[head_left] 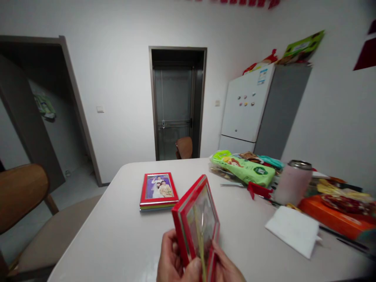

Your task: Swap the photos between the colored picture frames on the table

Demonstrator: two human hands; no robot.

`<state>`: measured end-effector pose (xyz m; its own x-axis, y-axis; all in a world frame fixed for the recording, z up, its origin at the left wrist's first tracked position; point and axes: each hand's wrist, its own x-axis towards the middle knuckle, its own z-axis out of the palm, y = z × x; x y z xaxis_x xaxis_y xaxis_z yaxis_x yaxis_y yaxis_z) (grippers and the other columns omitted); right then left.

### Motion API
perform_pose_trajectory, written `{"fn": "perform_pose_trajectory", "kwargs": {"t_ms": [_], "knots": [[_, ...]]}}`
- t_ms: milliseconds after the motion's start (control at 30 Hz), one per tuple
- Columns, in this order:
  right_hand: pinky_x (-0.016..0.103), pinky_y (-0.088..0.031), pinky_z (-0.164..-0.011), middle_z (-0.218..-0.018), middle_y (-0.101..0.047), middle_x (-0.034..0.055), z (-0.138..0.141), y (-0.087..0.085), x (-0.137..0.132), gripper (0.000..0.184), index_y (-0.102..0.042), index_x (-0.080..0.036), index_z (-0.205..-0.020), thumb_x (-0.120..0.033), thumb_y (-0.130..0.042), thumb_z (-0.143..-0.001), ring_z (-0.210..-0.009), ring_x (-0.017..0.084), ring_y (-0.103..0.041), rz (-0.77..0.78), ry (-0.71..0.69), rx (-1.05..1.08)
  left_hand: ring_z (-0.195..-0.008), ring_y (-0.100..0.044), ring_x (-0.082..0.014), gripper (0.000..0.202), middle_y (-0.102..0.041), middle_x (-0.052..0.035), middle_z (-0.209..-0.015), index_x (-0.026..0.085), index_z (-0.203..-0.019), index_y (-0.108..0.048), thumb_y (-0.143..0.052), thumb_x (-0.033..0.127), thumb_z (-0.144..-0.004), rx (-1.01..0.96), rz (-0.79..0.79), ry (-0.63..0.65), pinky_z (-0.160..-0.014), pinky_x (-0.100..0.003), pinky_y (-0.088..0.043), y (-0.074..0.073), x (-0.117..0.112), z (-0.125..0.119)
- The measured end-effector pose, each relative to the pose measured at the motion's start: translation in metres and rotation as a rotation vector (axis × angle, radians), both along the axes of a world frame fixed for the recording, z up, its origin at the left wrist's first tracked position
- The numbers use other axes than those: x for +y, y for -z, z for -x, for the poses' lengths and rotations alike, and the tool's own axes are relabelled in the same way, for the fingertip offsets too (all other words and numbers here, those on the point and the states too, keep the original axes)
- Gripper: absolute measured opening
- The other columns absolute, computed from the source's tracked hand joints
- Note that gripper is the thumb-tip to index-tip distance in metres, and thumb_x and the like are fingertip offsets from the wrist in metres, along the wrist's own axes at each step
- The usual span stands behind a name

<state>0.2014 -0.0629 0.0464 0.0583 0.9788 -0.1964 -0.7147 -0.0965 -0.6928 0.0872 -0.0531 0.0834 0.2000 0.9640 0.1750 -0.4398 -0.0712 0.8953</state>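
Note:
Held up over the near part of the table is a red picture frame (pixel 188 215), tilted, its glazed side turned to the right. My left hand (pixel 173 258) is closed around its lower left side, thumb at the bottom edge. My right hand (pixel 227 264) grips its lower right corner, fingers partly hidden. A yellowish strip (pixel 199 235) runs down across the glass; whether it is a reflection or a separate piece I cannot tell. Beyond, a red-rimmed picture frame (pixel 143 192) with a photo of two people lies flat on layers with yellow-green and bluish edges.
On the white table (pixel 111 227), the right side holds a green tissue pack (pixel 243 168), a pink cup (pixel 293 182), white folded tissue (pixel 293 231) and an orange box (pixel 335 215). A chair (pixel 58 227) stands at left, another chair (pixel 184 147) behind. A fridge (pixel 243 105) stands back right.

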Motion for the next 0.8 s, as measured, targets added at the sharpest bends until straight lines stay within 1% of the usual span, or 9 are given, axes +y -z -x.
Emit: {"fn": "perform_pose_trajectory", "kwargs": {"t_ms": [67, 133, 233, 333, 400, 500, 600, 700, 800], "knots": [[0.037, -0.047, -0.073, -0.081, -0.069, 0.0055, -0.037, -0.006, 0.007, 0.04, -0.057, -0.018, -0.097, -0.042, -0.058, -0.065, -0.078, 0.022, -0.063, 0.001, 0.093, -0.082, -0.086, -0.059, -0.0246, 0.061, -0.062, -0.0093, -0.098, 0.02, -0.107, -0.038, -0.07, 0.031, -0.056, -0.067, 0.06, 0.039, -0.071, -0.031, -0.048, -0.004, 0.01, -0.009], [0.037, -0.048, -0.068, -0.078, -0.069, 0.0053, -0.082, -0.008, 0.019, 0.038, -0.056, -0.019, -0.097, -0.043, -0.055, -0.067, -0.072, 0.022, -0.064, 0.03, 0.1, -0.305, -0.087, -0.059, -0.0253, 0.066, -0.062, -0.0095, -0.098, 0.019, -0.11, -0.036, -0.07, 0.024, -0.053, -0.098, 0.11, 0.124, -0.073, -0.033, -0.047, 0.002, 0.02, -0.021], [0.034, -0.049, -0.064, -0.077, -0.069, 0.0074, -0.143, -0.007, 0.041, 0.04, -0.061, -0.016, -0.088, -0.049, -0.048, -0.068, -0.069, 0.023, -0.064, 0.093, 0.045, -0.895, -0.092, -0.057, -0.0252, 0.062, -0.059, -0.0123, -0.102, 0.015, -0.107, -0.038, -0.066, 0.013, -0.051, -0.061, 0.132, 0.238, -0.076, -0.03, -0.046, 0.027, 0.031, -0.047], [0.032, -0.048, -0.061, -0.074, -0.069, 0.0078, -0.181, -0.003, 0.058, 0.039, -0.064, -0.015, -0.078, -0.049, -0.05, -0.063, -0.067, 0.024, -0.064, 0.124, 0.087, -1.151, -0.084, -0.059, -0.0215, 0.059, -0.06, -0.0104, -0.1, 0.012, -0.106, -0.041, -0.055, 0.002, -0.049, 0.159, 0.067, 0.28, -0.071, -0.026, -0.046, 0.052, 0.037, -0.074], [0.031, -0.047, -0.06, -0.071, -0.069, 0.0074, -0.194, 0.001, 0.066, 0.037, -0.065, -0.015, -0.073, -0.047, -0.052, -0.061, -0.066, 0.025, -0.063, 0.142, 0.124, -1.257, -0.077, -0.06, -0.0184, 0.055, -0.063, -0.0057, -0.093, 0.013, -0.103, -0.046, -0.051, 0.0, -0.05, 0.377, -0.024, 0.269, -0.066, -0.024, -0.046, 0.06, 0.04, -0.086], [0.029, -0.045, -0.062, -0.071, -0.069, 0.0069, -0.207, 0.008, 0.074, 0.032, -0.067, -0.017, -0.069, -0.044, -0.052, -0.06, -0.07, 0.025, -0.062, 0.161, 0.18, -1.44, -0.083, -0.057, -0.0181, 0.051, -0.063, -0.0011, -0.093, 0.017, -0.098, -0.053, -0.051, -0.002, -0.051, 0.592, -0.12, 0.224, -0.072, -0.023, -0.042, 0.06, 0.046, -0.095], [0.028, -0.043, -0.064, -0.074, -0.069, 0.0066, -0.217, 0.014, 0.08, 0.027, -0.067, -0.019, -0.069, -0.04, -0.051, -0.061, -0.074, 0.025, -0.062, 0.178, 0.231, -1.614, -0.091, -0.053, -0.0197, 0.05, -0.061, -0.0012, -0.097, 0.018, -0.096, -0.056, -0.052, -0.001, -0.05, 0.623, -0.117, 0.187, -0.078, -0.024, -0.037, 0.056, 0.048, -0.096], [0.031, -0.042, -0.068, -0.075, -0.068, 0.0097, -0.218, 0.017, 0.085, 0.024, -0.066, -0.017, -0.073, -0.032, -0.049, -0.064, -0.076, 0.026, -0.061, 0.192, 0.275, -1.777, -0.082, -0.054, -0.0197, 0.046, -0.063, -0.0009, -0.085, 0.019, -0.089, -0.06, -0.056, 0.0, -0.048, 0.634, -0.074, 0.161, -0.076, -0.025, -0.036, 0.058, 0.05, -0.087], [0.04, -0.036, -0.079, -0.086, -0.064, 0.0173, -0.19, 0.014, 0.092, 0.033, -0.062, -0.01, -0.089, -0.028, -0.043, -0.07, -0.087, 0.029, -0.056, 0.134, 0.337, -1.91, -0.067, -0.054, -0.0166, 0.048, -0.061, 0.0013, -0.071, 0.018, -0.092, -0.059, -0.061, 0.003, -0.047, 0.612, 0.011, 0.102, -0.066, -0.024, -0.038, 0.064, 0.063, -0.061]]}}
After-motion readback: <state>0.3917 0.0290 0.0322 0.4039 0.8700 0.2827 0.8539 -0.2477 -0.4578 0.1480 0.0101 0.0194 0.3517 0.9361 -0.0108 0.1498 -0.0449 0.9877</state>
